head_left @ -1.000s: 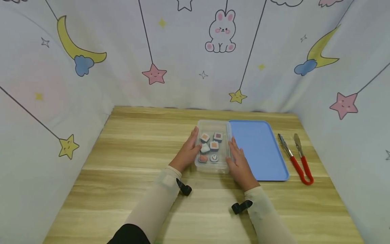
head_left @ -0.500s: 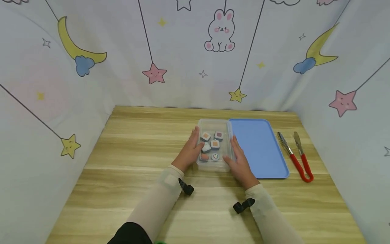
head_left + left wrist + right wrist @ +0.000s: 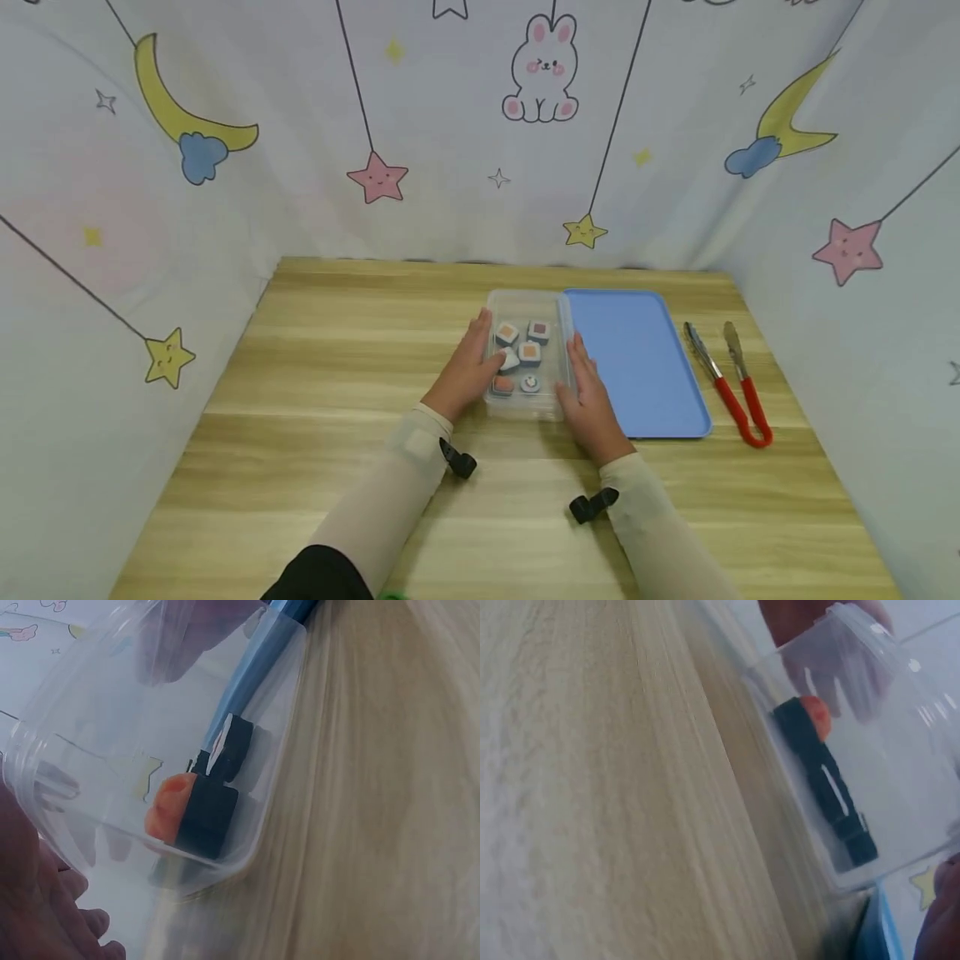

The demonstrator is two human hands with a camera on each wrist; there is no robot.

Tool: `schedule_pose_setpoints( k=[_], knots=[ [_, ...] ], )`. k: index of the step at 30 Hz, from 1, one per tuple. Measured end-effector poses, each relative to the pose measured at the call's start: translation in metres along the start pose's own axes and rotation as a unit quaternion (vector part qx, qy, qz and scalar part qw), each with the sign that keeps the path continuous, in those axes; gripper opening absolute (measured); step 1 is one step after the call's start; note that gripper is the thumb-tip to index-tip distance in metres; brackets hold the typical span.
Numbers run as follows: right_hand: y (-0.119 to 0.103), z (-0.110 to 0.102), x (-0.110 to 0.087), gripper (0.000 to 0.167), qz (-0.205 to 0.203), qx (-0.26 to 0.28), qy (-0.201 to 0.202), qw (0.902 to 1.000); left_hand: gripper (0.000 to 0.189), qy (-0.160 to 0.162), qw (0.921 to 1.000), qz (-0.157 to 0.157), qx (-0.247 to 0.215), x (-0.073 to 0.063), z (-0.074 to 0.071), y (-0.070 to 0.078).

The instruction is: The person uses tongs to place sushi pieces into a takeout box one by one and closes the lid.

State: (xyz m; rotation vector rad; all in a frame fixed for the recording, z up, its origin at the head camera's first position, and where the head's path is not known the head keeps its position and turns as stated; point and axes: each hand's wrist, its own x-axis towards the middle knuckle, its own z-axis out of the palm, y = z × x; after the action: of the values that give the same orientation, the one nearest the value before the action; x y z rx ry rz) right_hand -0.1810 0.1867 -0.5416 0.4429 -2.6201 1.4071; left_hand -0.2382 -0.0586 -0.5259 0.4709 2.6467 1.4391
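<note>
A clear lidded plastic container point(image 3: 551, 367) is near the table's middle, at the tray's left edge. Through its lid show several sushi pieces: square rolls point(image 3: 529, 353) with orange or dark red centers, a white piece, an orange-topped one point(image 3: 169, 810) and a small round one point(image 3: 530, 384). My left hand point(image 3: 465, 367) grips the container's left side, its thumb over the lid edge. On the other side, my right hand point(image 3: 592, 404) holds the right wall, fingers along it and thumb at the near corner. Dark wrapping on the pieces shows through the wall in both wrist views.
A blue tray point(image 3: 633, 367) lies flat right of the container. Beyond it rest metal tongs point(image 3: 742, 400) with red handles, spread apart. White printed curtains point(image 3: 450, 225) stand behind and beside the wooden table point(image 3: 337, 350). A bit of something green point(image 3: 392, 596) shows at the bottom edge.
The container and both hands have shifted very slightly right against the tray. Both hands keep their hold on its sides.
</note>
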Motion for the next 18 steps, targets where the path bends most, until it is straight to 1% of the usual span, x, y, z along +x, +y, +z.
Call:
schedule_pose_setpoints(
  k=[3, 7, 9, 11, 13, 14, 16, 18],
  knots=[
    [-0.002, -0.002, 0.003, 0.067, 0.004, -0.028, -0.018, 0.9994, 0.077, 0.003, 0.9996, -0.007, 0.028, 0.000, -0.004, 0.003],
    [-0.008, -0.011, 0.009, 0.069, 0.006, -0.071, -0.053, 0.9961, 0.081, 0.005, 0.9961, -0.033, 0.082, -0.001, -0.010, 0.009],
    [-0.016, -0.019, 0.018, 0.072, 0.018, -0.085, -0.063, 0.9942, 0.085, 0.005, 0.9927, -0.030, 0.117, 0.003, -0.014, 0.016],
    [-0.023, -0.025, 0.032, 0.075, 0.022, -0.104, -0.064, 0.9923, 0.089, 0.001, 0.9880, -0.011, 0.154, 0.009, -0.015, 0.023],
    [-0.026, -0.028, 0.047, 0.076, 0.028, -0.127, -0.071, 0.9889, 0.090, -0.013, 0.9808, 0.005, 0.194, 0.019, -0.010, 0.030],
    [-0.025, -0.027, 0.055, 0.077, 0.028, -0.150, -0.082, 0.9848, 0.088, -0.022, 0.9752, 0.013, 0.220, 0.023, -0.007, 0.031],
    [-0.023, -0.022, 0.066, 0.077, 0.025, -0.201, -0.113, 0.9727, 0.086, -0.036, 0.9638, 0.021, 0.263, 0.028, 0.001, 0.032],
    [-0.022, -0.015, 0.072, 0.079, 0.029, -0.243, -0.148, 0.9582, 0.085, -0.048, 0.9535, 0.016, 0.297, 0.029, 0.006, 0.031]
  ],
)
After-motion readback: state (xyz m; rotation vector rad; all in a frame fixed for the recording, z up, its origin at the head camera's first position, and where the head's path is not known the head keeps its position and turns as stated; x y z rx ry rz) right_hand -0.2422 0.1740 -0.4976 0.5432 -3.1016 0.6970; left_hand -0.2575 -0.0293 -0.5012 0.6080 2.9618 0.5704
